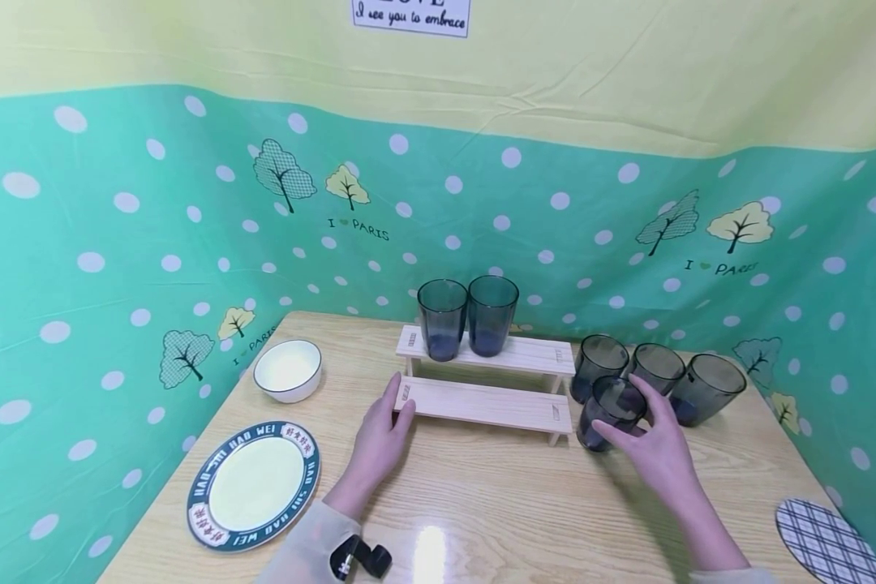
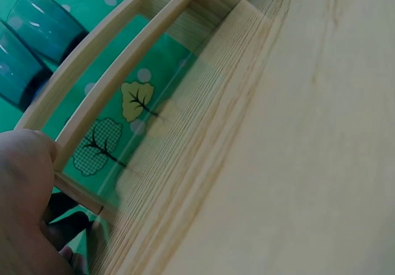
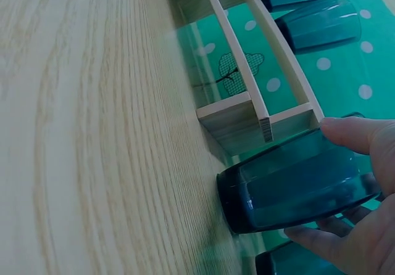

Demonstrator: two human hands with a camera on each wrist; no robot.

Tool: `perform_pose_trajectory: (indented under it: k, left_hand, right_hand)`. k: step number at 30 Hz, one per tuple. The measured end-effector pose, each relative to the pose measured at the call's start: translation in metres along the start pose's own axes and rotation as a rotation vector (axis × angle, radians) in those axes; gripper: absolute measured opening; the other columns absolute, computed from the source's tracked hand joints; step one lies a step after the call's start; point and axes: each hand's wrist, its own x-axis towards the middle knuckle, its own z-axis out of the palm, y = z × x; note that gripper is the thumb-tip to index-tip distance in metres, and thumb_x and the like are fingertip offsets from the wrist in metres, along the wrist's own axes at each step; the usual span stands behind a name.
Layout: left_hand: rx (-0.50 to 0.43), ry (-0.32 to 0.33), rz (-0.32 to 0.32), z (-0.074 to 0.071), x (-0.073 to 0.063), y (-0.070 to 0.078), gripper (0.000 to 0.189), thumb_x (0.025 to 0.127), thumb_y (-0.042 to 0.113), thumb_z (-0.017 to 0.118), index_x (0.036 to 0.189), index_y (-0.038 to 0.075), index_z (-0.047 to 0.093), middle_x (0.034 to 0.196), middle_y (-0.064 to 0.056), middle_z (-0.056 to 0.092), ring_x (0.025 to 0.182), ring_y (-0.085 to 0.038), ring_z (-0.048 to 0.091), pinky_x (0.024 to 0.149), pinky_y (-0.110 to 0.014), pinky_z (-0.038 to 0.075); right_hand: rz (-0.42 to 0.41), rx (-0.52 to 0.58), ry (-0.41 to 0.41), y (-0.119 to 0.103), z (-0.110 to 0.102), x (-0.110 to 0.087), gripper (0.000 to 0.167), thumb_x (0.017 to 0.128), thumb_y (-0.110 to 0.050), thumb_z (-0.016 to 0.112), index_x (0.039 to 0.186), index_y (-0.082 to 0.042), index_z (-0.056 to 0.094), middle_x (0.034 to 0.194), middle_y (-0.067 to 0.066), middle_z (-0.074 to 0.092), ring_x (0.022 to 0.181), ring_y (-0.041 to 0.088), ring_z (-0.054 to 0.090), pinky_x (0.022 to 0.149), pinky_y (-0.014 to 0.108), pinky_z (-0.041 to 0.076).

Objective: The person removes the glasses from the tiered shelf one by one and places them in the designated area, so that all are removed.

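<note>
My right hand (image 1: pixel 660 446) holds a dark tinted drinking glass (image 1: pixel 604 430) beside the right end of a two-tier wooden shelf (image 1: pixel 482 401). In the right wrist view, thumb and fingers lie on opposite sides of the glass (image 3: pixel 290 182), whose base is at the tabletop. At the shelf's left end, my left hand (image 1: pixel 380 442) grips the lower tier, thumb at the front and index finger along the side. The left wrist view shows that hand (image 2: pixel 24 195) at the shelf's end (image 2: pixel 80 192), other fingers partly hidden. Two upright glasses (image 1: pixel 442 324) stand on the upper tier.
Three more tinted glasses (image 1: pixel 708 389) stand behind and right of the held one. A white bowl (image 1: pixel 288 369) and a blue-rimmed plate (image 1: pixel 204 470) are on the left of the wooden table (image 1: pixel 496 503). A checked round mat (image 1: pixel 828 539) lies front right; a polka-dot cloth (image 1: pixel 380 186) hangs behind.
</note>
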Motion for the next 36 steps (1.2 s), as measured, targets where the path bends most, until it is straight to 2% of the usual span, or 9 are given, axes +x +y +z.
perform_pose_trajectory:
  k: [24,26,28,30,32,36]
  left_hand:
    - [-0.012,-0.005,0.009,-0.001,0.0,0.002,0.068,0.118,0.036,0.055,0.175,0.008,0.03,0.161,-0.03,0.052,0.15,-0.049,0.048,0.125,-0.064,0.038]
    - [-0.013,-0.005,0.009,-0.001,0.0,0.002,0.068,0.118,0.036,0.055,0.175,0.008,0.03,0.161,-0.03,0.052,0.151,-0.049,0.048,0.125,-0.064,0.037]
    - [-0.013,-0.005,0.01,-0.001,0.0,0.002,0.068,0.118,0.036,0.055,0.175,0.008,0.03,0.161,-0.03,0.052,0.15,-0.048,0.048,0.125,-0.064,0.037]
    - [-0.011,-0.005,0.011,-0.001,0.0,0.002,0.068,0.118,0.036,0.055,0.175,0.007,0.031,0.161,-0.03,0.052,0.15,-0.048,0.048,0.125,-0.064,0.038]
    - [-0.01,-0.004,0.011,-0.001,0.0,0.002,0.068,0.118,0.035,0.055,0.175,0.007,0.031,0.161,-0.03,0.053,0.15,-0.048,0.049,0.125,-0.064,0.038]
    - [-0.012,-0.004,0.006,-0.001,0.0,0.002,0.068,0.118,0.035,0.055,0.175,0.008,0.031,0.16,-0.031,0.053,0.15,-0.049,0.049,0.125,-0.064,0.038]
  right_hand:
    - [-0.007,-0.056,-0.052,0.0,-0.001,0.002,0.111,0.092,-0.032,0.095,0.175,-0.009,0.026,0.171,0.034,0.024,0.15,0.057,0.039,0.086,-0.001,0.043]
    - [-0.011,-0.068,-0.059,0.0,-0.002,0.002,0.111,0.092,-0.033,0.094,0.176,-0.01,0.025,0.171,0.035,0.024,0.15,0.057,0.039,0.093,0.007,0.051]
    - [-0.018,-0.086,-0.056,-0.002,-0.004,0.001,0.113,0.092,-0.036,0.094,0.176,-0.011,0.023,0.172,0.035,0.025,0.15,0.058,0.039,0.106,0.028,0.056]
    - [-0.029,-0.092,-0.049,-0.003,-0.006,0.001,0.115,0.092,-0.037,0.094,0.177,-0.012,0.021,0.172,0.034,0.025,0.151,0.057,0.038,0.117,0.053,0.05]
    - [-0.044,-0.095,-0.03,-0.007,-0.008,0.0,0.116,0.091,-0.037,0.094,0.177,-0.013,0.021,0.17,0.033,0.028,0.151,0.056,0.037,0.118,0.071,0.04]
    - [-0.069,-0.082,-0.001,-0.017,-0.013,0.0,0.117,0.091,-0.037,0.094,0.178,-0.015,0.019,0.166,0.031,0.033,0.151,0.053,0.037,0.119,0.076,0.036]
